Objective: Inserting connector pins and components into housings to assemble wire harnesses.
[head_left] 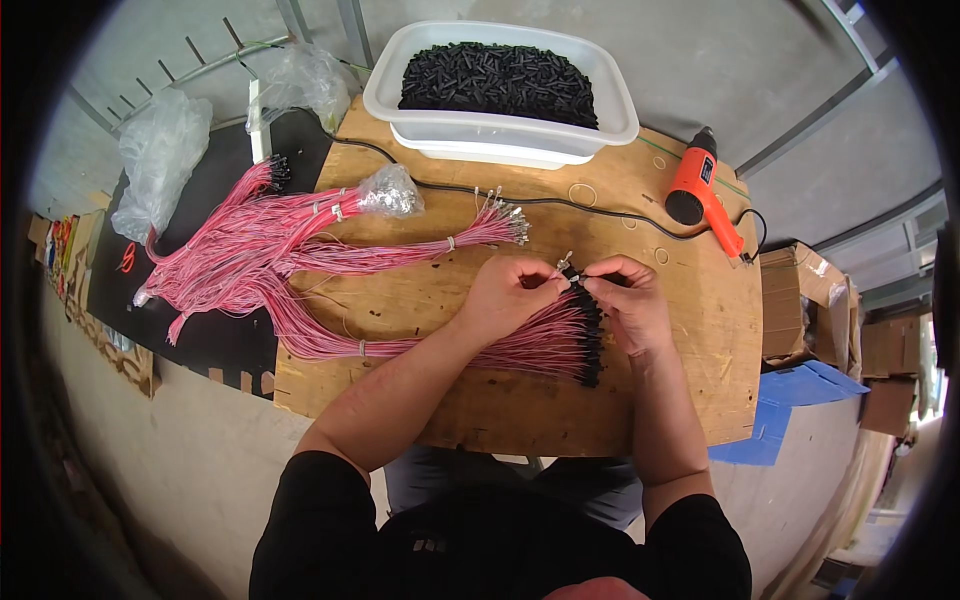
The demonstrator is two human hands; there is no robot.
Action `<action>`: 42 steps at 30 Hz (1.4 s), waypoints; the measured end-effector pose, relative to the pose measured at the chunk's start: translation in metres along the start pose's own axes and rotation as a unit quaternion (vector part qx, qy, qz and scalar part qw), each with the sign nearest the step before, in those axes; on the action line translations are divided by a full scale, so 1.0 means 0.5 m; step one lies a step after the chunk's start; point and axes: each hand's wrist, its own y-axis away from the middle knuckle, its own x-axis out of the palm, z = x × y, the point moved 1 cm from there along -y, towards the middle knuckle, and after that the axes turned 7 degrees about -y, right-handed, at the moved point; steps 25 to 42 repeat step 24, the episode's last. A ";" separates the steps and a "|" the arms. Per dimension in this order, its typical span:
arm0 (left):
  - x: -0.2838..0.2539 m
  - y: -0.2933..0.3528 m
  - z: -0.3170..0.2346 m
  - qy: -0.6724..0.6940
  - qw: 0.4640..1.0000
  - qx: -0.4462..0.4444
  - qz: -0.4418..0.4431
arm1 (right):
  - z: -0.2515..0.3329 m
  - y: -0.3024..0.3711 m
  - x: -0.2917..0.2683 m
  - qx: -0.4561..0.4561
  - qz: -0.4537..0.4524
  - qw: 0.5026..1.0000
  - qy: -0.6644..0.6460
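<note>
My left hand [513, 297] and my right hand [632, 303] meet over the table, with thumb and fingers of each pinched together. Between the fingertips show small metal wire ends [566, 262] and a bit of black. My left fingers appear closed on a pink wire; what the right fingers pinch is too small to make out. Below my hands fans out a bundle of pink wires [530, 345] whose right ends carry black sleeves [591, 352]. My left forearm lies across this bundle. Behind my left hand, another tied bundle [400, 255] ends in bare silver terminals [508, 222].
A white tub [615, 95] of small black sleeves [495, 82] stands at the back. An orange heat gun [693, 190] lies at right, its black cord [530, 200] crossing the table. More pink wires [235, 240], one bundle's tips bagged in plastic [390, 191], pile up at left. Cardboard boxes [800, 300] stand right.
</note>
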 end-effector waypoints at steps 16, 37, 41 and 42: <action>-0.008 0.003 -0.009 -0.016 0.999 -0.037 0.035 | -0.004 0.001 0.000 -0.057 0.019 0.996 0.066; -0.009 0.004 -0.010 0.107 0.986 -0.106 0.070 | -0.008 0.000 -0.006 -0.080 0.039 0.993 0.083; -0.009 0.004 -0.010 0.107 0.986 -0.106 0.070 | -0.008 0.000 -0.006 -0.080 0.039 0.993 0.083; -0.009 0.004 -0.010 0.107 0.986 -0.106 0.070 | -0.008 0.000 -0.006 -0.080 0.039 0.993 0.083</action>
